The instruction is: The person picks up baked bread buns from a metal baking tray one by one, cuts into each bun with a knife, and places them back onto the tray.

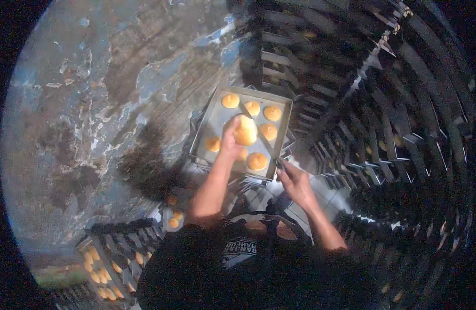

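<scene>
A round golden bun [246, 130] is gripped in my left hand [229, 142], raised over a metal baking tray [206, 148]. My right hand [296, 181] is closed around the dark handle of a long, narrow-bladed knife [271, 147]. Its blade slants up and left across the tray, passing beside or behind the bun; which of these, and whether they touch, I cannot tell. Several more buns [257, 161] lie spaced out on the tray, one of them partly covered by my left hand and the held bun.
Beneath the tray, edges of other stacked trays [256, 181] stick out. Tall racks [351, 134] of dark trays line the right side. A worn, peeling wall [93, 129] is on the left. More buns [96, 266] sit on trays at lower left, and others [174, 219] near my left elbow.
</scene>
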Demonstrator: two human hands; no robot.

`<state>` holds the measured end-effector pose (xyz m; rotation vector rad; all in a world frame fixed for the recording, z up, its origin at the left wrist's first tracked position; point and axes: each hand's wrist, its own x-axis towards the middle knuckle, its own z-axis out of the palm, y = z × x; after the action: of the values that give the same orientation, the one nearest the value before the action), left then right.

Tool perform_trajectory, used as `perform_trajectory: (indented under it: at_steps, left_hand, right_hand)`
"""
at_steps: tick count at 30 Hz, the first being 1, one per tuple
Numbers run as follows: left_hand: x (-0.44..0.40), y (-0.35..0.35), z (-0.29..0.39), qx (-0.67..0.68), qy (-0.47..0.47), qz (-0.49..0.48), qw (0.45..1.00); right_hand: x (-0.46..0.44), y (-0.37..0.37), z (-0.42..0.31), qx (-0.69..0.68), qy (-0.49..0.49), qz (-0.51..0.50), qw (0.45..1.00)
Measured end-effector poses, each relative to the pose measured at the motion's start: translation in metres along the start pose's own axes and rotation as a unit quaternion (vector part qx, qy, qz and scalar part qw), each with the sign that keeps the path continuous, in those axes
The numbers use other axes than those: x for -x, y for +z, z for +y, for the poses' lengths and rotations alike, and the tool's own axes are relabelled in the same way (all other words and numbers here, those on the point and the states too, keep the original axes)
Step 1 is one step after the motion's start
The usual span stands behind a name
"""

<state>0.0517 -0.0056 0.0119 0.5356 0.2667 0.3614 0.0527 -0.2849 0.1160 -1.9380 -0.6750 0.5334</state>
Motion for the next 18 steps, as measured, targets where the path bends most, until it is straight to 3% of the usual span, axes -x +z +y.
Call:
perform_trajectory:
  at_steps: [5, 6, 7, 14, 18]
  left_hand:
    - [0.019, 0.017, -0.002, -0.075, -0.009, 0.013, 0.997]
    - [0.017, 0.013, -0.009, -0.100, -0.010, -0.024, 0.995]
    - [0.016, 0.015, -0.013, -0.124, -0.009, -0.061, 0.990]
    - [0.020, 0.012, 0.036, -0.080, -0.020, -0.008, 0.997]
    - [0.021, 0.007, 0.012, -0.107, -0.035, -0.035, 0.993]
  right_hand:
    - [-0.003, -0.001, -0.009, -0.008, 0.088, -0.032, 0.996]
    - [-0.015, 0.006, 0.009, 0.023, -0.001, -0.001, 1.000]
    - [-0.022, 0.004, 0.005, 0.023, 0.000, 0.000, 1.000]
    - [0.009, -0.008, 0.004, -0.016, 0.052, -0.072, 0.996]
    - [-0.010, 0.004, 0.003, -0.011, 0.080, -0.065, 0.995]
